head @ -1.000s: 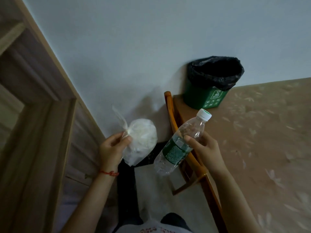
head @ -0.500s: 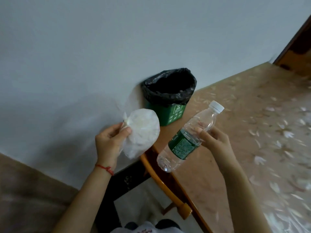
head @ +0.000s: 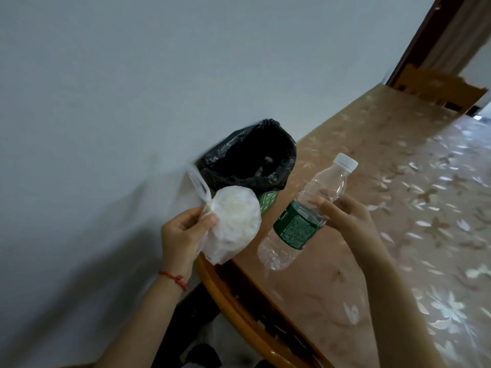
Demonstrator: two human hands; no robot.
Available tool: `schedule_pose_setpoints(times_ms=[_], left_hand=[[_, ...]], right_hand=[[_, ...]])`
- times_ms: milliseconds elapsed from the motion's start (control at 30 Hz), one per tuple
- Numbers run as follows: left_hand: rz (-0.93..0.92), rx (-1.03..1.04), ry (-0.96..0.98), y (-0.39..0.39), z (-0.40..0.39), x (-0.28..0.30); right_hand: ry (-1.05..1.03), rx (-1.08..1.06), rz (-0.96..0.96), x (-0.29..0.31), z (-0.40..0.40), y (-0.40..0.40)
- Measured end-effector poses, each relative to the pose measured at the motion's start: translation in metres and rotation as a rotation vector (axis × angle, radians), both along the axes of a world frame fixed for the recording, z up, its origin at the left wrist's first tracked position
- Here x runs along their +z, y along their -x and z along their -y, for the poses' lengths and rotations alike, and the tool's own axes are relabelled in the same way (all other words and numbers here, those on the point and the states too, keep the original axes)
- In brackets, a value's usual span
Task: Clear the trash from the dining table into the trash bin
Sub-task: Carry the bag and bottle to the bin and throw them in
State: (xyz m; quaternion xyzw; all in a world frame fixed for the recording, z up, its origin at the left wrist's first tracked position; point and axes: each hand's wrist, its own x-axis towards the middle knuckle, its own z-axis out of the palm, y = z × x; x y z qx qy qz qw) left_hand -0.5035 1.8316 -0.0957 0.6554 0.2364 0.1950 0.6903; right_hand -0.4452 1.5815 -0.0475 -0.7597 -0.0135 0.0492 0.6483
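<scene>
My left hand [head: 183, 236] pinches the knotted neck of a small white plastic bag [head: 232, 227] with pale contents, holding it just in front of the trash bin. The bin [head: 251, 158] is small and green with a black liner, and it stands on the table corner against the wall. My right hand [head: 345, 216] grips an empty clear plastic bottle [head: 305, 221] with a green label and white cap, tilted with the cap up and right. The bottle hangs over the table, to the right of the bin.
The dining table [head: 398, 208] has a tan cover with pale flower prints and a rounded wooden edge [head: 239, 304]. A grey wall [head: 106, 102] runs along its left side. A wooden chair back [head: 438, 88] and a dark door frame [head: 425, 35] stand at the far end.
The view has swung right and closer to the bin. Both hands, still holding the bag and bottle, now sit nearer the bin, the bag almost at its rim.
</scene>
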Motion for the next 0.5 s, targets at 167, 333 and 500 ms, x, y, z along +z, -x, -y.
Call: schedule_pose_setpoints(times_ms=[167,333,500], left_hand=[[-0.012,-0.114,-0.073,-0.017,-0.035,0.005],[-0.015,-0.171,-0.063,-0.029,-0.062,0.011],[-0.026,-0.180,-0.071,-0.038,-0.073,0.012]], right_hand=[[-0.044,-0.080,0.006,0.018,-0.025,-0.025],[-0.028,-0.163,0.057,0.045,-0.043,-0.058],[-0.009,-0.203,0.041,0.054,-0.072,-0.100]])
